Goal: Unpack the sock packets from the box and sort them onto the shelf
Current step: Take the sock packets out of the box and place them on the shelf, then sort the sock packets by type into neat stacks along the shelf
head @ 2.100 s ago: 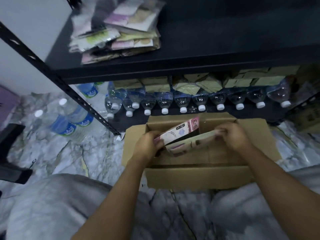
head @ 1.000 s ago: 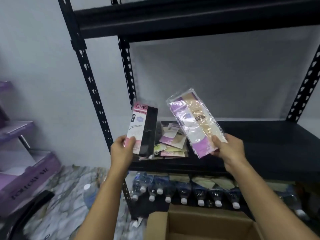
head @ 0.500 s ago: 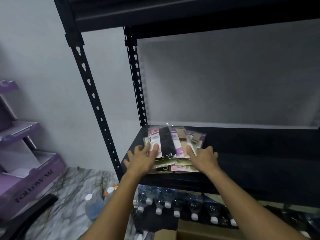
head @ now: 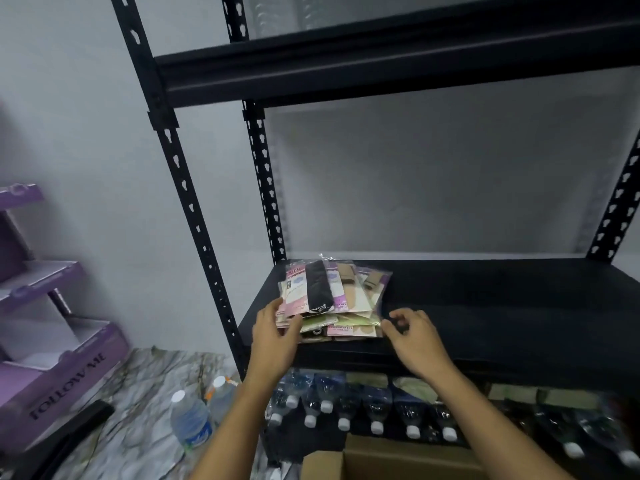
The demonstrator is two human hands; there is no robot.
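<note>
SUPERVISOR: Report hand status and workpiece location.

OPERATOR: Both hands are empty. My left hand (head: 273, 332) is released, fingertips touching the lower-left edge of the stack of clear-plastic sock packets (head: 349, 322). My right hand (head: 415, 336) has loosely curled fingers grasping nothing, just beside the stack's right edge. I cannot tell whether its index finger touches the wrapper. The stack lies at the left end of the flat black metal shelf board (head: 502, 306), at the centre of the frame.

SUPERVISOR: What has changed?

OPERATOR: One second ago each hand held one packet raised in front of the shelf board. Half a second ago both hands lay flat on the stack. Now the pink-and-black packet (head: 310, 289) and the purple-and-beige packet (head: 346, 289) lie side by side on top, and both hands have drawn back toward the front edge.

SUPERVISOR: Consequence for the task?

OPERATOR: I judge this placement cycle complete. The open brown cardboard box (head: 381, 462) shows at the bottom edge of the frame, below the row of clear plastic water bottles (head: 375, 415). Its contents are out of view, so I cannot state how many packets remain. The next step is probably to lower both hands to the box. Caution: the wrappers look slick and the packets lie fanned, so an off-centre load may make the stack slide.
</note>
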